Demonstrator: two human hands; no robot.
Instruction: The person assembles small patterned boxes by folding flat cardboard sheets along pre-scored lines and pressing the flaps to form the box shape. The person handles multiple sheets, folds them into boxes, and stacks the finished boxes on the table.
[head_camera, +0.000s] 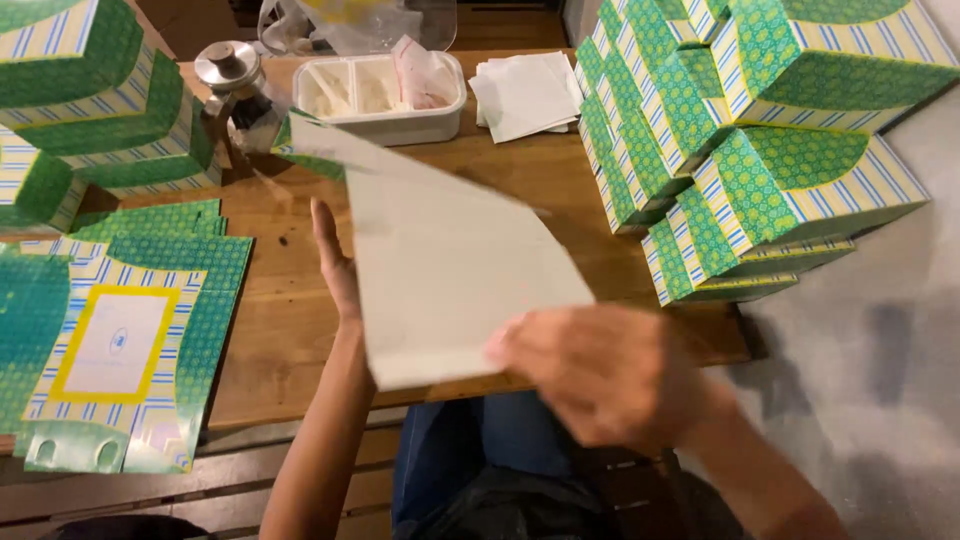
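Both hands clamp a flat cardboard sheet (440, 270): left hand (335, 265) behind its edge, right hand (600, 370) pinching the corner. Folded green boxes (760, 150) stacked right, flat sheets (120, 340) left, plastic tray (380, 95) behind.

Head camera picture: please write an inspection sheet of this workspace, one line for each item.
Surface: wooden table, some bare wood near the middle.
Job's things: flat card sheet, pale side up, held over the table.
Clutter: folded green boxes stacked right, more at left; flat green sheets front left; white tray, white papers and metal-lidded jar at the back.
Grippers: left hand at the sheet's left edge; right hand grips its lower corner, blurred.
Cables: nothing seen.
Surroundings: grey floor at right.
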